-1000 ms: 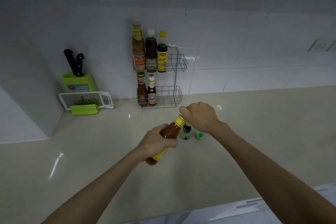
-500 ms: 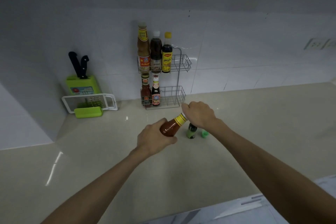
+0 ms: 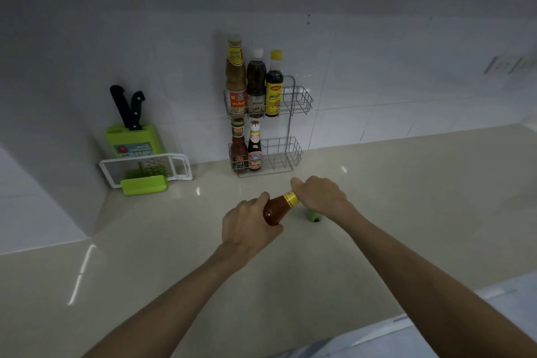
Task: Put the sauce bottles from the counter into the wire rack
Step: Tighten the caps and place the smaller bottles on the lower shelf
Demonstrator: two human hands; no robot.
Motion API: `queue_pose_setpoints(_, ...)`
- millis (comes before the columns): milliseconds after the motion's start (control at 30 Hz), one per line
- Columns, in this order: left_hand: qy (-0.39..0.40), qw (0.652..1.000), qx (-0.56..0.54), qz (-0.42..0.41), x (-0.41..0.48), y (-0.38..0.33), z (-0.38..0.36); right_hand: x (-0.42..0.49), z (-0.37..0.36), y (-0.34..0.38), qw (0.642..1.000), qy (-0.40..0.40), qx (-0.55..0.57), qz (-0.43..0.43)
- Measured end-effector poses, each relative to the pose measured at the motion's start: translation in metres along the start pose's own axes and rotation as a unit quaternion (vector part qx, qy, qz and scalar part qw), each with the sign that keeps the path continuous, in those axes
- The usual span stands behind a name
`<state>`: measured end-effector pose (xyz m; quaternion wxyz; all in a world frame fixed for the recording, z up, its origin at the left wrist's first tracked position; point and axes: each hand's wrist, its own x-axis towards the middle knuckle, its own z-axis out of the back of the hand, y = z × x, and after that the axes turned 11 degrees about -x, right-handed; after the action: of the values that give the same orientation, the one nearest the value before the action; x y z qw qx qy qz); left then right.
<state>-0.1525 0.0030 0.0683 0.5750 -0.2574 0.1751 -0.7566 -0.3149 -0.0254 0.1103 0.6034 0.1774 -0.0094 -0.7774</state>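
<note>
Bottle [image 3: 276, 209] tipped flatter; left hand [image 3: 247, 227] grips body, right hand [image 3: 318, 197] cap.

The sauce bottle [image 3: 274, 211] in the hands is red-brown with a yellow neck band. The counter [image 3: 406, 197] is glossy beige, the wall tiles [image 3: 377, 81] white. In the silver wire rack [image 3: 293, 128], the top tier holds a tan bottle [image 3: 236, 78] with a red-and-yellow label, a dark brown bottle [image 3: 256, 81] with a white cap and a black bottle [image 3: 274, 87] with yellow cap and label. The knife block [image 3: 132, 142] is lime green, its knife handles [image 3: 128, 106] black; the grater [image 3: 145, 170] is white and green.
</note>
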Motion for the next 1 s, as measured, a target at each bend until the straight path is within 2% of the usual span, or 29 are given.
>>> queue_pose_setpoints(67,-0.015,0.998,0.049,-0.035,0.002,0.007,-0.001,0.0,-0.003,0.005,0.998,0.027,0.034,0.034)
queue_pose_setpoints(133,-0.021,0.997,0.055,-0.04,0.009,0.011,-0.001,0.0,-0.007,0.009,0.994,-0.018,0.091,0.06)
queue_pose_setpoints(200,0.016,1.0,-0.013,-0.014,0.015,0.01,0.002,0.004,-0.004,0.011,0.981,-0.091,0.153,0.071)
queue_pose_setpoints(267,0.109,0.979,-0.17,0.041,0.023,0.011,0.01,0.009,0.01,0.011,0.971,-0.116,0.168,0.128)
queue_pose_setpoints(300,0.171,0.944,-0.27,0.076,0.025,0.011,0.017,0.011,0.021,0.01,0.965,-0.108,0.174,0.166)
queue_pose_setpoints(400,0.342,0.79,-0.492,0.133,0.025,0.011,0.025,0.024,0.056,0.01,0.939,-0.036,0.206,0.272)
queue_pose_setpoints(467,0.387,0.712,-0.568,0.146,0.02,0.006,0.017,0.03,0.072,0.011,0.926,0.01,0.221,0.305)
queue_pose_setpoints(500,0.375,0.7,-0.588,0.152,0.017,0.002,0.01,0.034,0.077,0.012,0.921,0.027,0.237,0.309)
queue_pose_setpoints(533,0.346,0.707,-0.597,0.159,0.016,-0.003,0.004,0.038,0.078,0.013,0.916,0.038,0.257,0.307)
queue_pose_setpoints(633,0.242,0.761,-0.578,0.166,0.023,-0.011,-0.01,0.049,0.07,0.009,0.915,0.054,0.309,0.252)
queue_pose_setpoints(700,0.201,0.78,-0.567,0.174,0.029,-0.008,-0.018,0.053,0.059,0.001,0.928,0.071,0.286,0.229)
queue_pose_setpoints(767,0.166,0.802,-0.544,0.185,0.038,-0.005,-0.028,0.058,0.045,-0.01,0.934,0.103,0.243,0.243)
queue_pose_setpoints(867,0.133,0.837,-0.494,0.191,0.053,0.002,-0.044,0.072,0.029,-0.02,0.925,0.134,0.275,0.226)
queue_pose_setpoints(1000,0.131,0.852,-0.47,0.19,0.079,0.009,-0.063,0.105,0.026,-0.023,0.926,0.147,0.278,0.208)
